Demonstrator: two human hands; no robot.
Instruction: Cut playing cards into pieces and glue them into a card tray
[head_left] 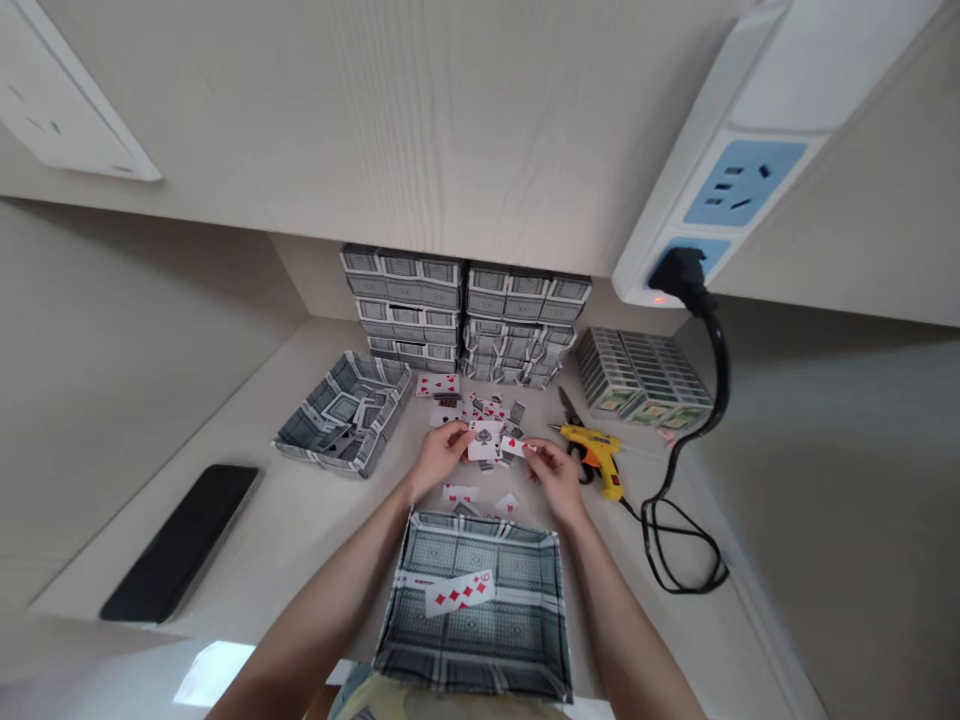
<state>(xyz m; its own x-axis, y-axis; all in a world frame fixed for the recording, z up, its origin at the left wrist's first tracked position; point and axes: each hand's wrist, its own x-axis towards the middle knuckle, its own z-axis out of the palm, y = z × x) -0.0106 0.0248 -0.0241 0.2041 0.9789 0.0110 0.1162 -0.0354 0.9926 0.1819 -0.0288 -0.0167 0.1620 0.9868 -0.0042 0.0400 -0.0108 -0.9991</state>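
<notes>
My left hand (441, 455) pinches the left edge of an ace of spades card (485, 438). In my right hand (553, 472) is a narrow piece of card with a red heart (514, 446), its left end close beside the ace. Cut card pieces (491, 410) lie scattered on the desk around and behind both hands. Nearest my body, between my forearms, stands an open box made of cards (480, 545), with a cut diamond card (460, 593) inside it.
A card tray (360, 455) with pieces and a black phone (180, 540) lie left. Stacked card boxes (461, 320) stand behind. At right are scissors (585, 465), a yellow glue gun (596, 455), its looping cord (720, 570), packed decks (641, 375) and a power strip (739, 170).
</notes>
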